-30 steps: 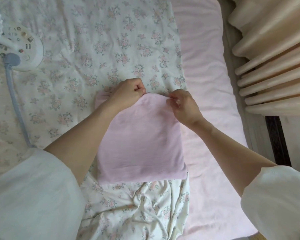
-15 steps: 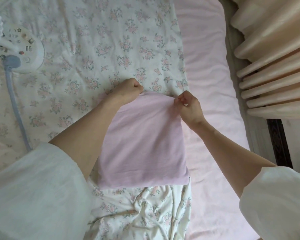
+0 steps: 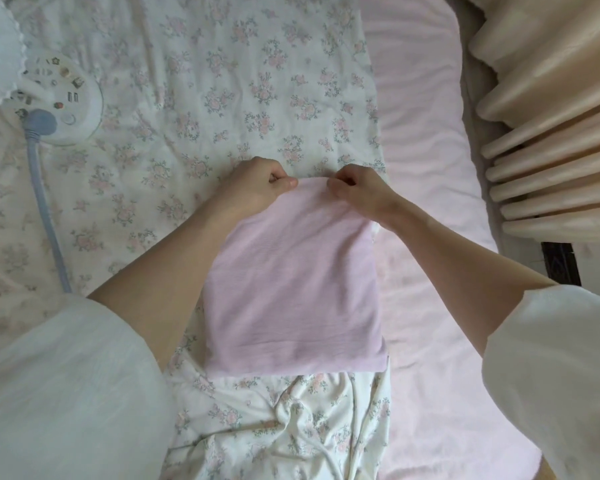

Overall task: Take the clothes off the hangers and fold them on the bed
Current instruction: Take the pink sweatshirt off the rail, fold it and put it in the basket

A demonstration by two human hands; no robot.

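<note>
**Two hands pinch the far edge of a pink garment on the bed**

Nearest us, we see two white sleeves [image 3: 66,386] at the bottom corners, with bare forearms reaching forward. Between the arms a pink garment [image 3: 291,289] lies in a folded rectangle on a floral sheet [image 3: 194,81]; its near edge rests above crumpled floral fabric. At the garment's far edge, our left hand [image 3: 257,185] and right hand [image 3: 361,188] sit close together, each with fingers curled, pinching the cloth. To the right runs a pink sheet [image 3: 426,140], then cream curtain folds [image 3: 551,133]. Far left, a round white device [image 3: 59,105] with a grey-blue cord [image 3: 45,209] rests on the bed.
</note>
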